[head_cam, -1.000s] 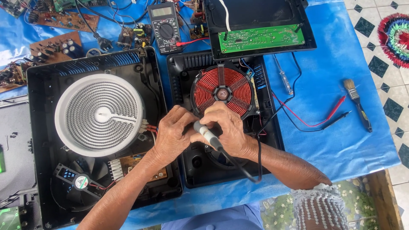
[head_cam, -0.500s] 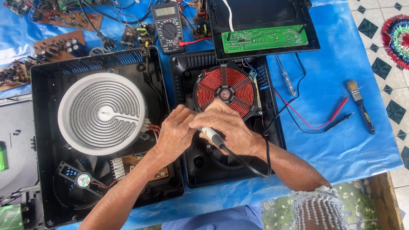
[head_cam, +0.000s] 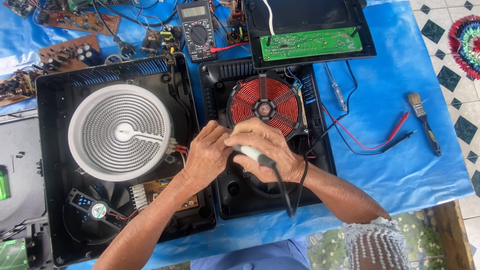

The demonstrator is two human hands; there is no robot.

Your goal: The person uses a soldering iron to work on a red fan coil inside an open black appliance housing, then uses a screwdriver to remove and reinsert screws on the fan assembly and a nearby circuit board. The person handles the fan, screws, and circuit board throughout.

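At the left edge of the table [head_cam: 425,170], which has a blue cover, lies an open black cooker case [head_cam: 50,150] with a white round heater [head_cam: 120,131] and a small fan [head_cam: 95,209] near its front corner. Just right of it stands a second open cooker [head_cam: 320,165] with a red copper coil [head_cam: 264,104]. The left hand [head_cam: 207,156] rests over the front part of this cooker, fingers curled and pressed together; what they touch is hidden. The right hand [head_cam: 267,150] is beside it, touching it, and it pinches a soldering iron [head_cam: 254,155] with a grey handle and black cable. Behind, near the back edge, are a multimeter [head_cam: 198,22] and a green circuit board [head_cam: 310,44]. A brush [head_cam: 424,122] lies near the right edge.
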